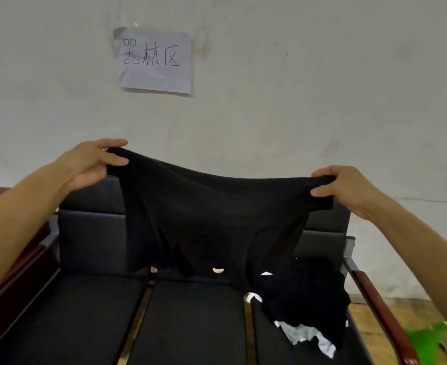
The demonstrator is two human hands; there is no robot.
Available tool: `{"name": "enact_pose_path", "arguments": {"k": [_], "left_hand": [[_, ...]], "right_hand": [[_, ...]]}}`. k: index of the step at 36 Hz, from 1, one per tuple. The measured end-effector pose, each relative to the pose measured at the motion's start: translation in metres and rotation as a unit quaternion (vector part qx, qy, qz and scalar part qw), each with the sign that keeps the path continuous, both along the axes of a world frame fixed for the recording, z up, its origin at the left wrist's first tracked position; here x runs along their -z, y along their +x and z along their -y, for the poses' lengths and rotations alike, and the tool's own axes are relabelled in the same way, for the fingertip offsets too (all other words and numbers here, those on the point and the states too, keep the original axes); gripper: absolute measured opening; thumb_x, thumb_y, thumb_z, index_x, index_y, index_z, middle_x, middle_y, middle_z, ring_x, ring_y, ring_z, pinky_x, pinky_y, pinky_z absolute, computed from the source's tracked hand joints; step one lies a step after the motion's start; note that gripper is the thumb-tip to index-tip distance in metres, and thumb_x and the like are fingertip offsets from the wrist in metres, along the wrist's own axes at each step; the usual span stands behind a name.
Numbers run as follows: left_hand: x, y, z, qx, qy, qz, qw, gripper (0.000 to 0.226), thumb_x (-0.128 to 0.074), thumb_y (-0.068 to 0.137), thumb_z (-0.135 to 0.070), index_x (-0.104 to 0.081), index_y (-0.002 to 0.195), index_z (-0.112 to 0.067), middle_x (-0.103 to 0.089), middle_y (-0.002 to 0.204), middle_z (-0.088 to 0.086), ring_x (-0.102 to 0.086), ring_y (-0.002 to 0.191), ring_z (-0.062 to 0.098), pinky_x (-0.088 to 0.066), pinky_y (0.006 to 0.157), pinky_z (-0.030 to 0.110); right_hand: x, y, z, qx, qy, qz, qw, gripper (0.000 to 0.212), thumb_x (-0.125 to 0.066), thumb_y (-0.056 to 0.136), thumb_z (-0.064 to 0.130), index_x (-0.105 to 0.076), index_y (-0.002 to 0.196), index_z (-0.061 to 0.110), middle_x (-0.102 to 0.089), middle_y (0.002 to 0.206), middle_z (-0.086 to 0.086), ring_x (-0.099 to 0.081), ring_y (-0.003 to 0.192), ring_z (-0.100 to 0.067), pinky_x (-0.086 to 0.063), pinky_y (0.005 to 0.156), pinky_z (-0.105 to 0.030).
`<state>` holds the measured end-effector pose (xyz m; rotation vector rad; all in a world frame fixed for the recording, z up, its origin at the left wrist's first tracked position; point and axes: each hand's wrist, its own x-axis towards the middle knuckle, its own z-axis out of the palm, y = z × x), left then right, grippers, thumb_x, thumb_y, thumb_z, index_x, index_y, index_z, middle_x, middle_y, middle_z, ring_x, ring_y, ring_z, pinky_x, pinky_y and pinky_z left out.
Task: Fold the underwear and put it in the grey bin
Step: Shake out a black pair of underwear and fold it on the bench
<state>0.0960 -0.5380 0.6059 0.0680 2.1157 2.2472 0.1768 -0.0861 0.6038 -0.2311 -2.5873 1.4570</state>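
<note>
A black pair of underwear (pixel 214 214) hangs spread out in the air above a black bench, waistband stretched across the top. My left hand (pixel 96 162) pinches the waistband's left corner between thumb and fingers. My right hand (pixel 346 188) pinches the right corner the same way. The garment's lower edge hangs down to about the seat's back edge. No grey bin is in view.
The black cushioned bench (pixel 85 320) has three seats and reddish wooden armrests (pixel 380 309) at both ends. A heap of black and white garments (pixel 306 306) lies on the right seat. A paper sign (pixel 155 61) is stuck on the white wall behind. Something green (pixel 428 343) lies on the wooden floor at the right.
</note>
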Motion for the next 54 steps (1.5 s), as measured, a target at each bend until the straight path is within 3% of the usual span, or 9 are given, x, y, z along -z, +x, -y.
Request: {"name": "enact_pose_path", "arguments": {"k": [7, 13, 18, 26, 32, 36, 38, 47, 54], "left_hand": [[0.001, 0.036, 0.007, -0.103, -0.411, -0.102, 0.900, 0.032, -0.064, 0.080, 0.009, -0.065, 0.106, -0.010, -0.060, 0.101, 0.007, -0.054, 0.086, 0.016, -0.043, 0.086, 0.031], [0.005, 0.043, 0.014, -0.187, -0.343, -0.098, 0.915, 0.016, -0.061, 0.088, -0.002, -0.067, 0.103, -0.004, -0.063, 0.106, 0.017, -0.056, 0.092, 0.024, -0.046, 0.082, 0.032], [-0.001, 0.048, 0.004, -0.177, -0.147, -0.038, 0.972, 0.015, -0.051, 0.096, -0.009, -0.063, 0.088, -0.014, -0.057, 0.102, 0.009, -0.054, 0.083, 0.016, -0.047, 0.065, 0.029], [-0.011, 0.055, 0.004, -0.072, 0.065, -0.010, 0.995, 0.026, -0.040, 0.095, 0.006, -0.058, 0.100, -0.012, -0.056, 0.101, 0.007, -0.059, 0.093, 0.018, -0.046, 0.087, 0.039], [-0.002, 0.057, 0.005, -0.040, -0.105, -0.013, 0.994, 0.042, -0.048, 0.081, 0.021, -0.064, 0.101, -0.013, -0.056, 0.109, 0.006, -0.055, 0.101, 0.020, -0.045, 0.089, 0.030], [0.016, 0.049, 0.004, -0.095, -0.477, -0.094, 0.868, 0.043, -0.063, 0.075, 0.017, -0.065, 0.111, -0.007, -0.060, 0.108, 0.009, -0.053, 0.094, 0.022, -0.043, 0.087, 0.030], [0.024, 0.042, 0.007, -0.094, -0.558, -0.113, 0.817, 0.040, -0.066, 0.077, 0.010, -0.066, 0.113, -0.006, -0.061, 0.113, 0.015, -0.055, 0.099, 0.028, -0.042, 0.089, 0.033], [0.032, 0.028, 0.025, -0.105, -0.625, -0.109, 0.766, 0.019, -0.065, 0.087, -0.007, -0.069, 0.104, 0.000, -0.062, 0.093, 0.019, -0.053, 0.082, 0.027, -0.044, 0.076, 0.035], [0.035, 0.031, 0.023, -0.074, -0.594, -0.135, 0.790, 0.019, -0.063, 0.090, -0.016, -0.063, 0.072, -0.007, -0.058, 0.077, 0.007, -0.054, 0.073, 0.025, -0.036, 0.061, 0.028]], "right_hand": [[0.004, 0.017, -0.031, 0.047, 0.034, -0.024, 0.998, 0.012, -0.059, 0.087, -0.004, -0.064, 0.086, 0.007, -0.062, 0.086, -0.010, -0.057, 0.090, -0.030, -0.046, 0.077, -0.036], [0.016, 0.019, -0.029, 0.057, -0.035, -0.021, 0.998, 0.018, -0.054, 0.093, 0.005, -0.059, 0.076, 0.007, -0.059, 0.084, -0.013, -0.055, 0.081, -0.028, -0.048, 0.068, -0.036], [0.012, 0.018, -0.018, 0.039, -0.062, -0.032, 0.997, 0.018, -0.052, 0.094, 0.004, -0.060, 0.080, 0.011, -0.059, 0.082, -0.010, -0.056, 0.075, -0.021, -0.046, 0.060, -0.030], [0.012, 0.018, -0.017, 0.010, -0.093, -0.045, 0.995, 0.027, -0.044, 0.096, 0.001, -0.065, 0.092, 0.017, -0.061, 0.103, -0.010, -0.056, 0.098, -0.026, -0.050, 0.072, -0.033], [0.020, 0.013, -0.011, -0.010, -0.115, -0.007, 0.993, 0.037, -0.036, 0.094, -0.006, -0.067, 0.086, 0.011, -0.061, 0.110, -0.013, -0.056, 0.097, -0.024, -0.047, 0.067, -0.027], [0.029, 0.012, -0.005, -0.033, -0.074, 0.022, 0.996, 0.018, -0.054, 0.089, 0.001, -0.068, 0.087, 0.011, -0.065, 0.102, -0.010, -0.057, 0.093, -0.023, -0.045, 0.068, -0.027], [0.031, 0.015, -0.003, -0.051, -0.003, 0.038, 0.998, 0.011, -0.065, 0.085, 0.006, -0.068, 0.093, 0.013, -0.065, 0.100, -0.005, -0.058, 0.096, -0.023, -0.046, 0.080, -0.031], [0.038, 0.010, -0.014, -0.009, 0.107, 0.034, 0.994, 0.014, -0.067, 0.085, 0.008, -0.068, 0.099, 0.009, -0.063, 0.100, -0.010, -0.058, 0.099, -0.029, -0.048, 0.093, -0.040], [0.044, 0.010, -0.024, -0.045, 0.178, 0.049, 0.982, 0.006, -0.065, 0.088, 0.019, -0.063, 0.087, 0.013, -0.061, 0.095, -0.005, -0.056, 0.092, -0.023, -0.042, 0.083, -0.035]]}}
